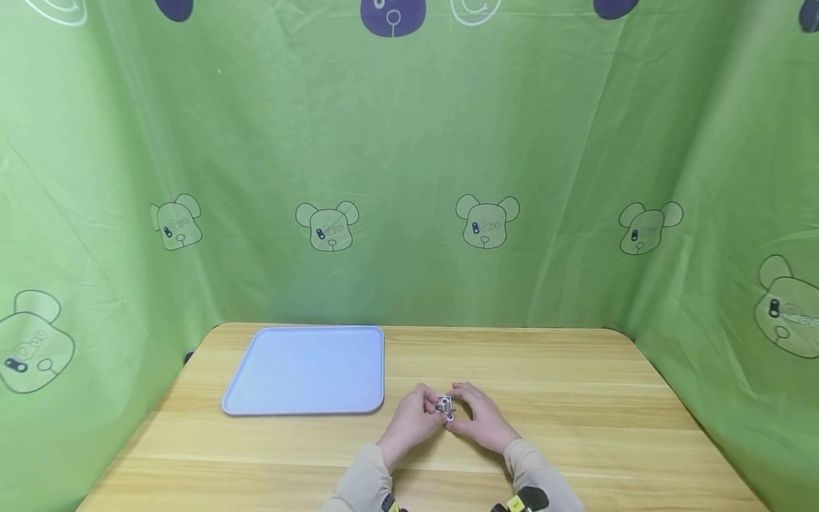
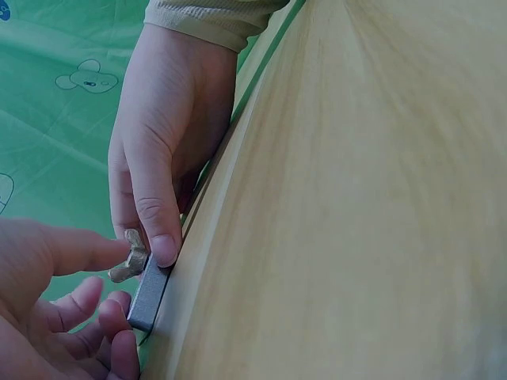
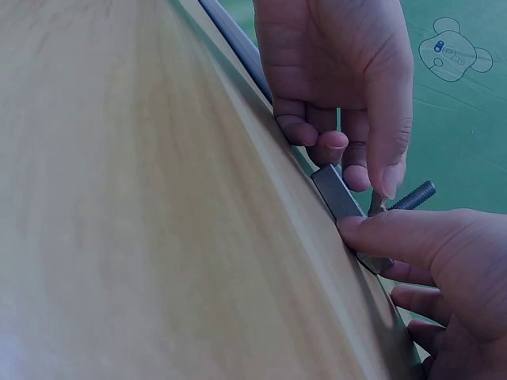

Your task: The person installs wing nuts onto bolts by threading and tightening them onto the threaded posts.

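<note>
A small metal block point(image 2: 149, 297) stands on the table between the two hands; the head view shows its pale face with holes point(image 1: 446, 405). My left hand point(image 1: 412, 421) comes from the left, its fingers at a brass-coloured wing nut point(image 2: 133, 260) on top, other fingers curled low by the block's end. My right hand point(image 1: 481, 421) grips the block from the other side, thumb pressed along its edge. In the right wrist view a threaded bolt point(image 3: 417, 194) sticks out past the wing nut. Fingers partly hide the block.
A light blue tray point(image 1: 307, 370) lies on the wooden table point(image 1: 544, 370), to the left of and beyond the hands. A green curtain point(image 1: 409, 142) with bear faces surrounds the table at the back and sides.
</note>
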{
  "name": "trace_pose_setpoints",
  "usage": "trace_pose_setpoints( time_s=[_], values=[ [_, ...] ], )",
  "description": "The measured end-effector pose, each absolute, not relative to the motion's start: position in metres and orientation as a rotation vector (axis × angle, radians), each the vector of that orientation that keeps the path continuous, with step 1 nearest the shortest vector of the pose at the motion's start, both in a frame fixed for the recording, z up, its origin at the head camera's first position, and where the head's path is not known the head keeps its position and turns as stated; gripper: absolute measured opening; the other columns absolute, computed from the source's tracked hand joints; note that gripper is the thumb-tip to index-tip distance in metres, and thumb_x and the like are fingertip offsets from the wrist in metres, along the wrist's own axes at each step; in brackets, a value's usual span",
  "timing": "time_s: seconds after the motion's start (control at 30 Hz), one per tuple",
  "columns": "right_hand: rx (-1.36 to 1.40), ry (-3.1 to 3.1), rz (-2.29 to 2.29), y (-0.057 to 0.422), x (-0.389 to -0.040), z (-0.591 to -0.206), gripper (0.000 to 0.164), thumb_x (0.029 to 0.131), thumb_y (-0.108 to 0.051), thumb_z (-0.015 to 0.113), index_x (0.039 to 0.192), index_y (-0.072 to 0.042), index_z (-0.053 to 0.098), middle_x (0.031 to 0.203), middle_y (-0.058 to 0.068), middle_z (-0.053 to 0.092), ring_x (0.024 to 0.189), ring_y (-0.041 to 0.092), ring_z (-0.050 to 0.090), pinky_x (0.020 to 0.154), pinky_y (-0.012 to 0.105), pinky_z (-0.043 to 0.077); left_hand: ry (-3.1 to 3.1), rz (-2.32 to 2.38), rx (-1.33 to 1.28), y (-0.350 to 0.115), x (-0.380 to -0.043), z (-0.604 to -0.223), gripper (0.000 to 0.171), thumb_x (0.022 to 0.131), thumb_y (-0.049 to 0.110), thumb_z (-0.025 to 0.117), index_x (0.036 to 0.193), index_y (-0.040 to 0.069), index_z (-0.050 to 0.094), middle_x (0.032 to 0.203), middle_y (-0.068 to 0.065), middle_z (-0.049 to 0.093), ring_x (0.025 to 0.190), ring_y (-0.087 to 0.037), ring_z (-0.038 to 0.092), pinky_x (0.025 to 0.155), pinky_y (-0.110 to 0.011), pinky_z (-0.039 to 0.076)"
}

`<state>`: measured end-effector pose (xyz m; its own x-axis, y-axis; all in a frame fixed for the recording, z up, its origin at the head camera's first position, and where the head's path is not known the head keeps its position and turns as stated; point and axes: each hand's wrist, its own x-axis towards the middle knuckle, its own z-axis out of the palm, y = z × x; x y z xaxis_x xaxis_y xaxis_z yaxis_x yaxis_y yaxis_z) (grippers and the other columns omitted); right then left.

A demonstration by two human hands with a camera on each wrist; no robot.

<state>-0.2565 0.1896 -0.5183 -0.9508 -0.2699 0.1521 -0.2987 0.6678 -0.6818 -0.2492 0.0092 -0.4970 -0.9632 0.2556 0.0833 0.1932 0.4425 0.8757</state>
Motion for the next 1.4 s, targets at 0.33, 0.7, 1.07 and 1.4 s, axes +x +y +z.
trace_pose_setpoints(
  time_s=[0.33, 0.7, 1.07, 1.4],
  values=[
    [0.477, -2.840, 1.124, 0.1903, -0.2572, -0.5205, 0.061, 0.077, -0.037, 0.079, 0.126, -0.008, 0.059, 0.147, 0.019, 0.046, 0.141, 0.045, 0.032, 0.113, 0.066, 0.019, 2.604, 1.584, 0.406, 0.0091, -0.2480, -0.4960, 0.021, 0.076, 0.008, 0.077, 0.078, 0.007, 0.056, 0.077, 0.001, 0.058, 0.069, -0.010, 0.049, 0.059, -0.020, 0.042],
    [0.487, -2.831, 1.133, 0.1904, -0.2571, -0.5197, 0.058, 0.078, -0.034, 0.078, 0.126, -0.007, 0.059, 0.146, 0.021, 0.046, 0.141, 0.045, 0.033, 0.113, 0.067, 0.019, 2.550, 1.618, 0.409, 0.0091, -0.2498, -0.4978, 0.020, 0.077, 0.008, 0.077, 0.091, 0.004, 0.064, 0.080, 0.000, 0.057, 0.071, -0.009, 0.049, 0.060, -0.019, 0.043],
    [0.504, -2.825, 1.129, 0.1914, -0.2578, -0.5217, 0.058, 0.078, -0.034, 0.078, 0.126, -0.007, 0.059, 0.146, 0.021, 0.046, 0.140, 0.046, 0.032, 0.113, 0.067, 0.019, 2.559, 1.603, 0.429, 0.0106, -0.2482, -0.4958, 0.020, 0.077, 0.006, 0.076, 0.095, 0.002, 0.069, 0.080, -0.003, 0.058, 0.073, -0.010, 0.048, 0.060, -0.020, 0.041],
    [0.476, -2.847, 1.153, 0.1902, -0.2564, -0.5186, 0.063, 0.077, -0.036, 0.079, 0.129, -0.007, 0.058, 0.148, 0.019, 0.044, 0.142, 0.045, 0.031, 0.113, 0.067, 0.017, 2.710, 1.468, 0.503, 0.0098, -0.2505, -0.4981, 0.012, 0.086, 0.008, 0.067, 0.097, 0.006, 0.072, 0.092, -0.005, 0.070, 0.081, -0.011, 0.059, 0.072, -0.026, 0.049]
  ],
)
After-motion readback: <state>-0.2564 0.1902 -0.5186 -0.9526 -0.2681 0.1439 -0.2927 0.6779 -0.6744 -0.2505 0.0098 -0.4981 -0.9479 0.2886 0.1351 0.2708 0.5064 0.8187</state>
